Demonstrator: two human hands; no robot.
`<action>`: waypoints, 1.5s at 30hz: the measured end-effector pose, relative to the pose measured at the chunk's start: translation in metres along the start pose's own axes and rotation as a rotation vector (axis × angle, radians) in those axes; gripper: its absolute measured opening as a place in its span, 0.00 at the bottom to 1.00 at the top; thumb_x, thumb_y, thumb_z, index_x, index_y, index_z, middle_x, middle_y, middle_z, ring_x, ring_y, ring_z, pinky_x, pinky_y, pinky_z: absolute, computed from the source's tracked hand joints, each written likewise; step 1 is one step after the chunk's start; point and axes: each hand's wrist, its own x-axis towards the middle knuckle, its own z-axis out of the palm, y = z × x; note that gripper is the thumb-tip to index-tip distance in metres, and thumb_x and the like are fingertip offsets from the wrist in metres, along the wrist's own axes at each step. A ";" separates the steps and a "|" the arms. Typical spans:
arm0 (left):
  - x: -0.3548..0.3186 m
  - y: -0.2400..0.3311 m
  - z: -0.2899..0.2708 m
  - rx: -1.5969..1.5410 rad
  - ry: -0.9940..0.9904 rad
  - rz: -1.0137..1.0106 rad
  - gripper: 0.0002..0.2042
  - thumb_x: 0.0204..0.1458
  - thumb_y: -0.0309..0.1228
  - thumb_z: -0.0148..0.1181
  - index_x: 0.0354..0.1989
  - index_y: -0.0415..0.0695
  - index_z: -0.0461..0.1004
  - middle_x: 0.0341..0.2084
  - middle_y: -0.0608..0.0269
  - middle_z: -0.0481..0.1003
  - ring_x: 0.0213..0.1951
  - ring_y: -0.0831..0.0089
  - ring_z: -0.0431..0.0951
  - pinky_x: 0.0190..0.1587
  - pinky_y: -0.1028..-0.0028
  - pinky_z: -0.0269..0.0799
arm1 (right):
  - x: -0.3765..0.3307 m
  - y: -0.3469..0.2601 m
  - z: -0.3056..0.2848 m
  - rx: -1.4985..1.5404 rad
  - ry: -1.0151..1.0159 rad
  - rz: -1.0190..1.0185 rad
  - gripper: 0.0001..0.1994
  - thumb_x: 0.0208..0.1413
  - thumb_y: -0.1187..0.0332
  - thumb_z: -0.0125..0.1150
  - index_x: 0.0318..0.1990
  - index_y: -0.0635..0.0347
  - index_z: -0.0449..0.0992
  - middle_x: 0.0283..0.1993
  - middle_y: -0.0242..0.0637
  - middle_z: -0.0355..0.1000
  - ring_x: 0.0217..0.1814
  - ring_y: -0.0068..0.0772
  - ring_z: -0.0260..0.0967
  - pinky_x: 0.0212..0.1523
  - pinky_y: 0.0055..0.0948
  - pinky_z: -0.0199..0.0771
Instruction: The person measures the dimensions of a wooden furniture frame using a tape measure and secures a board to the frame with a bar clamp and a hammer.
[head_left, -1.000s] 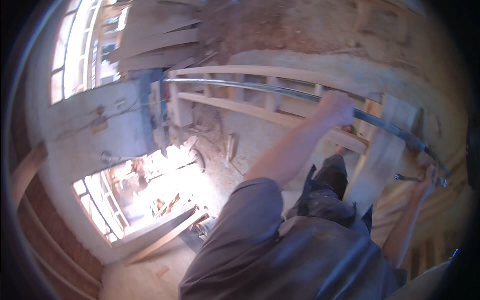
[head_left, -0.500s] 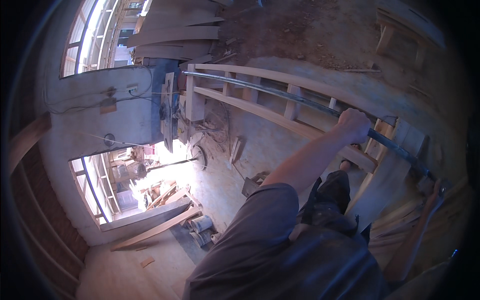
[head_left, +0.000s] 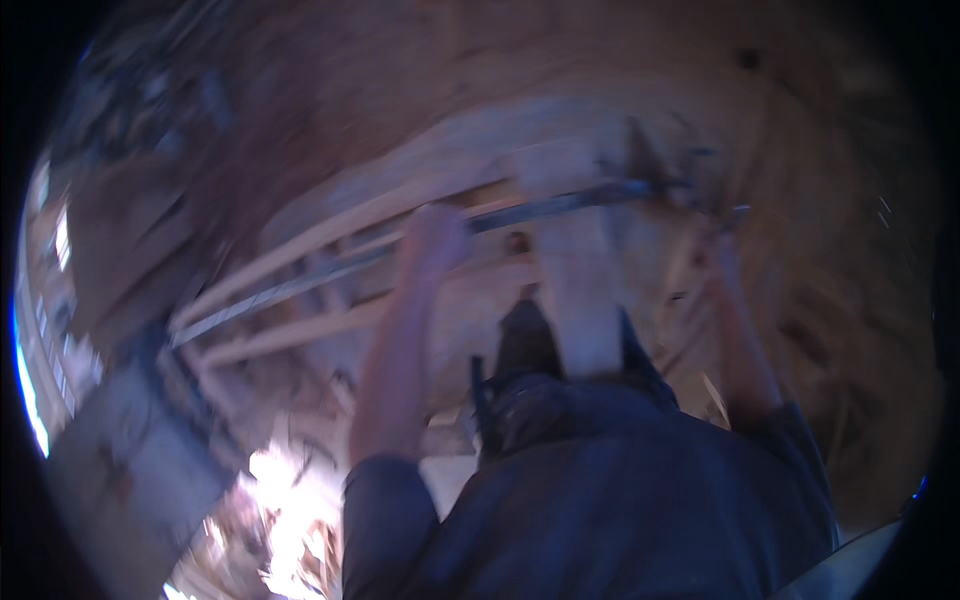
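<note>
Everything is smeared by motion. A long metal bar clamp lies lengthwise over a ladder-like wooden frame with long rails and short cross pieces. My left hand is closed around the bar near its middle. My right hand is at the clamp's right end, its fingers curled at the screw handle; their exact grip is blurred. Under the bar's right part, a wide pale board crosses the end of the frame and reaches toward my body.
A grey wall section stands at the lower left, beside a bright opening with wood scraps. Brown dirt ground stretches beyond the frame. Blurred boards lie at the far left.
My view has swung to the right, so the frame and clamp sit further left and tilt the other way. Both hands stay at the bar clamp, the right still at its end.
</note>
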 end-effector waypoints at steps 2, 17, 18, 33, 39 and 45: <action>0.003 0.007 -0.023 0.001 -0.113 -0.013 0.12 0.48 0.35 0.58 0.36 0.44 0.83 0.33 0.48 0.81 0.41 0.53 0.81 0.46 0.56 0.76 | -0.024 0.060 0.016 -0.135 0.046 0.086 0.16 0.54 0.59 0.62 0.39 0.66 0.77 0.30 0.45 0.74 0.35 0.38 0.74 0.35 0.39 0.71; 0.015 0.010 -0.015 -0.004 0.016 -0.111 0.20 0.42 0.26 0.55 0.46 0.53 0.82 0.32 0.44 0.80 0.40 0.50 0.80 0.47 0.57 0.75 | -0.106 -0.049 0.035 0.605 -0.068 -0.205 0.17 0.57 0.57 0.61 0.23 0.59 0.71 0.20 0.26 0.63 0.24 0.18 0.56 0.24 0.27 0.52; 0.015 0.011 -0.016 -0.004 0.026 -0.113 0.21 0.42 0.25 0.55 0.46 0.53 0.82 0.31 0.44 0.80 0.40 0.50 0.81 0.47 0.57 0.75 | -0.098 -0.059 0.039 0.647 -0.084 -0.251 0.17 0.56 0.59 0.62 0.20 0.57 0.70 0.20 0.24 0.62 0.22 0.16 0.53 0.22 0.26 0.48; 0.022 0.008 -0.004 0.055 0.052 -0.136 0.21 0.40 0.25 0.56 0.46 0.51 0.82 0.32 0.42 0.79 0.38 0.48 0.80 0.47 0.55 0.75 | 0.038 -0.096 0.055 0.029 0.213 -0.558 0.18 0.45 0.60 0.67 0.18 0.64 0.69 0.17 0.41 0.66 0.21 0.34 0.64 0.25 0.36 0.64; 0.017 -0.005 0.006 0.063 0.122 -0.113 0.19 0.41 0.27 0.56 0.45 0.51 0.82 0.33 0.43 0.80 0.38 0.49 0.81 0.44 0.56 0.76 | -0.112 -0.096 -0.011 0.098 -0.004 -0.345 0.12 0.50 0.62 0.61 0.29 0.64 0.73 0.21 0.45 0.70 0.25 0.42 0.70 0.28 0.39 0.67; 0.017 -0.003 -0.002 0.062 0.129 -0.018 0.12 0.44 0.30 0.55 0.37 0.48 0.82 0.29 0.46 0.80 0.35 0.50 0.81 0.40 0.56 0.77 | -0.183 -0.092 -0.069 0.213 -0.244 0.101 0.05 0.49 0.68 0.58 0.30 0.60 0.73 0.21 0.31 0.68 0.15 0.19 0.60 0.17 0.22 0.60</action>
